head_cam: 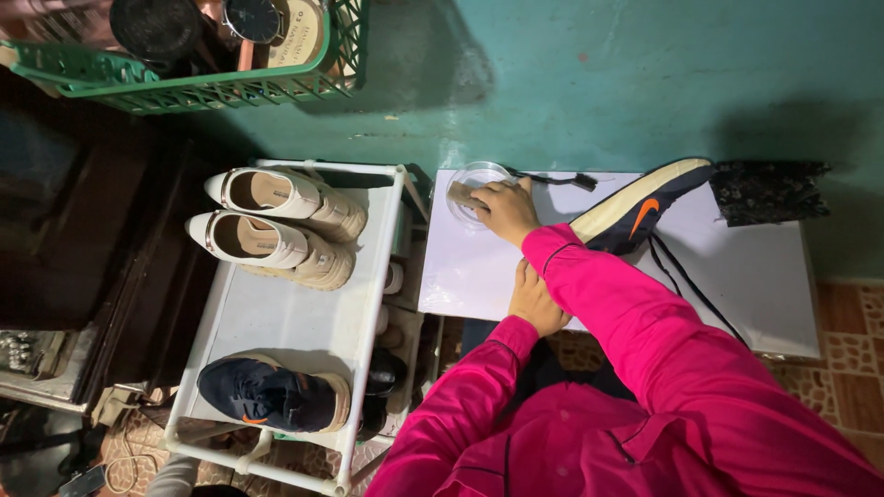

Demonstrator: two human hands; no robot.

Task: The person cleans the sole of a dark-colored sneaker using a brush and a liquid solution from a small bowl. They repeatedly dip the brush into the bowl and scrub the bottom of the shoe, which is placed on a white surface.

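Two bare hands work on a white board (737, 267): nearest, the left hand (537, 302) rests at the board's front edge, fingers curled loosely on nothing visible, beneath the right sleeve. Just beyond it, the right hand (505, 209) is closed on a small tan cloth (460, 195) inside a clear plastic bowl (479, 179); both look light, the cloth soft and best pinched by its bunched top, the bowl probably slippery and steadied by its rim. Right of that grip lies a dark shoe (635, 216) with a pale sole and trailing black laces, and just past the bowl a small brush (562, 180).

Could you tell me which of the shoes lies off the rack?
The dark shoe with the pale sole, on the white board by the right hand; the others sit on the rack.
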